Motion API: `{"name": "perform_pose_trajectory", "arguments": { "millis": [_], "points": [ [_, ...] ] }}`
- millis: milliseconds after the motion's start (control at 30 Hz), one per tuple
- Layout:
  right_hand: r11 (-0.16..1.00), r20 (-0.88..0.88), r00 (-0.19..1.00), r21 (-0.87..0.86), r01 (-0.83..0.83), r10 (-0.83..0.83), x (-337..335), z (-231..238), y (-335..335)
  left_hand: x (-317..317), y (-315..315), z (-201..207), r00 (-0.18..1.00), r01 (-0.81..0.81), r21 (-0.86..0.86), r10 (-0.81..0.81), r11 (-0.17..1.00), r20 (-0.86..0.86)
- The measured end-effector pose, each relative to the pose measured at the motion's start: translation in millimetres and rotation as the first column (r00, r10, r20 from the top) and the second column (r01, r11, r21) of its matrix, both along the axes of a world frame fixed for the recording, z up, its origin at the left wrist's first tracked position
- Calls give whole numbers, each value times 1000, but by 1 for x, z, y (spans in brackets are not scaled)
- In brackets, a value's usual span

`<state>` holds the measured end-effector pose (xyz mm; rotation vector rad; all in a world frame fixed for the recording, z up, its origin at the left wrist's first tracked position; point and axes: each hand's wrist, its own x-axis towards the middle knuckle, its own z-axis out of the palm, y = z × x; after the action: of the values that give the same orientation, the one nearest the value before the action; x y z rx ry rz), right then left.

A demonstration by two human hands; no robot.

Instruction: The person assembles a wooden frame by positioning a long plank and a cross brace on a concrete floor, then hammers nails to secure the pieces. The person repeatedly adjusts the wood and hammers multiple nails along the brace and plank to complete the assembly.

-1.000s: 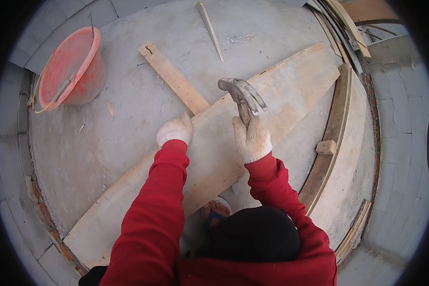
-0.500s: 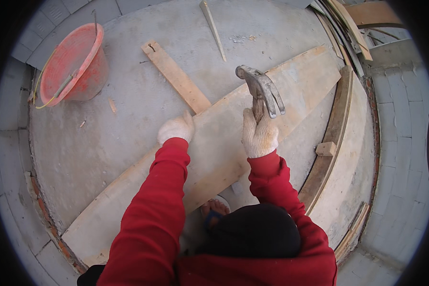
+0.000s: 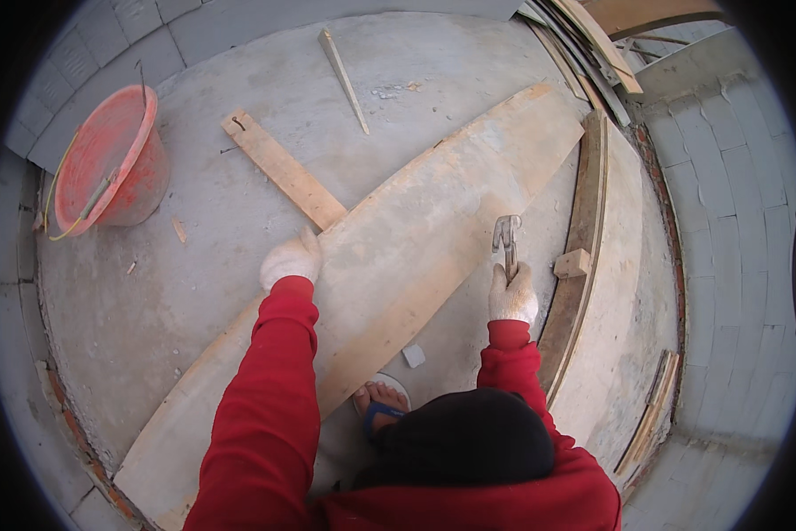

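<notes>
A long wide wooden board [image 3: 416,239] lies slanted from lower left to upper right. My left hand [image 3: 293,260], in a whitish knit glove, is closed on its far left edge; the fingertips are largely hidden. Beside that hand, a short plank [image 3: 283,168] with a bent nail near its outer end meets the board's edge. My right hand [image 3: 513,294], gloved as well, grips a claw hammer [image 3: 507,234] by the handle, its metal head uppermost. The hammer is held off the board's near right side, above the floor.
A red bucket [image 3: 141,181] stands at the far left. A thin wood strip [image 3: 343,80] lies at the back. Curved timber with a small block [image 3: 572,264] runs along the right, and long strips [image 3: 593,53] are stacked far right. My sandalled foot [image 3: 384,395] is beside the board.
The hammer in my right hand has moved down and to the right, from over the board to beside it. My left hand stays at the board's edge. The whole view has shifted.
</notes>
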<state>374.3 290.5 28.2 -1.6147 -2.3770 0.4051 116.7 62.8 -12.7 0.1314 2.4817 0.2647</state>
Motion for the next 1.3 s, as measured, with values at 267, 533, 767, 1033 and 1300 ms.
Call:
{"name": "perform_pose_trajectory", "arguments": {
  "millis": [267, 533, 767, 1033, 1300],
  "points": [
    [954, 234, 971, 273, -120, 55, 19, -29, 2, 4, -6, 10, 998, 44, 40, -43, 998, -47],
    [94, -211, 55, 179, -979, 976, -178, 16, -100, 7, -23, 58, 873, 464, 31, -452, 885, -182],
    [179, -265, 178, -21, -984, 948, -173, 37, -104, -45, -27, 69, 876, 481, 204, -475, 853, -81],
    [163, -319, 83, 235, -958, 944, -155, 36, -108, -108, 49, 40, 170, 860, -471, -981, 196, -97],
    [5, -161, 2, 19, -1000, 987, -169, 32, -99, -131, 160, 27, 336, 800, -402, -887, 446, -316]
  ]
}}
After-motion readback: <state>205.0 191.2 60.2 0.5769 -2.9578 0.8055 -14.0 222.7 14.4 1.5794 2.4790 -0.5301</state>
